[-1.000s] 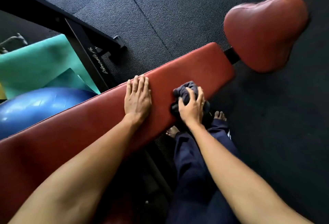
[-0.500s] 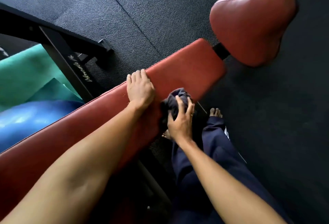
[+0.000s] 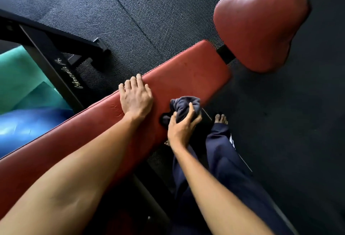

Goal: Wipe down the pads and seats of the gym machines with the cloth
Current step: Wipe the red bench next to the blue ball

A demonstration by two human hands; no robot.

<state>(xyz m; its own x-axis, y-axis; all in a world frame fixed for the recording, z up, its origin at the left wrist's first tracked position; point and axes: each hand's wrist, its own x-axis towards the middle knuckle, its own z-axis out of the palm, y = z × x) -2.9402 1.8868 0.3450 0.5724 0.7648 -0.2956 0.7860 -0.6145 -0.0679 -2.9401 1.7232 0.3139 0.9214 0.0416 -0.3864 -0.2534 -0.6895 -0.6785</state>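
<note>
Compared with one second ago, the left hand (image 3: 135, 97) is no longer flat on the middle of the bench (image 3: 186, 74). It now sits at the far edge with its fingers hooked over that edge. The right hand (image 3: 182, 128) has dropped from the top surface to the near edge; since half a second ago, little has changed. The right grip is closed around the cloth (image 3: 183, 105), a dark bunched wad pressed against the near edge of the bench, bulging beyond the fingertips, with a loose corner left of the grip. The wad has no clear long axis. The bench's long axis runs diagonally – from the forearms below-left of the grip to its free end up-right of the grip, pointing at the seat pad (image 3: 261, 25), which stands apart across a dark gap.
</note>
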